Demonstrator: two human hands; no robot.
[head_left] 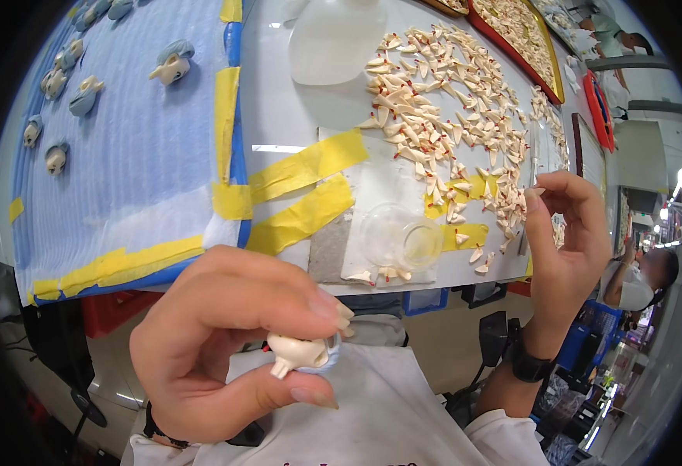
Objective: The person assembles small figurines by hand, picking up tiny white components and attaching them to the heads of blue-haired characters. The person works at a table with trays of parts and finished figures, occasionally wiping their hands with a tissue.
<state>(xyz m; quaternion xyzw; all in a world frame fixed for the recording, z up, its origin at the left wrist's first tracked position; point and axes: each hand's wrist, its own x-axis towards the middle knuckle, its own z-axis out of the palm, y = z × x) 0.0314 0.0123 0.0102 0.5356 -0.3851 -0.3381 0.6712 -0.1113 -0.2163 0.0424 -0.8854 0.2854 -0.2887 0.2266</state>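
Observation:
My left hand (pixel 209 334) is closed around a small cream-coloured doll head (pixel 300 353) with light blue on its lower side, held between thumb and fingers in front of my shirt. A little pointed stub sticks out of the head toward the thumb. At the right edge of the worktable, my right hand (pixel 570 237) pinches a small cream pointed piece (pixel 537 191) between thumb and index fingertip. Just beyond it, many similar pointed pieces (pixel 415 109) with red ends lie spread over the white tabletop.
On the left, a blue padded mat (pixel 146 147) edged with yellow tape carries several blue-and-cream heads (pixel 173 64). A clear round cup (pixel 418 241) sits near the front edge. Behind stand a translucent jug (pixel 329 46) and a red-rimmed tray (pixel 512 31) of pieces. Other people sit at right.

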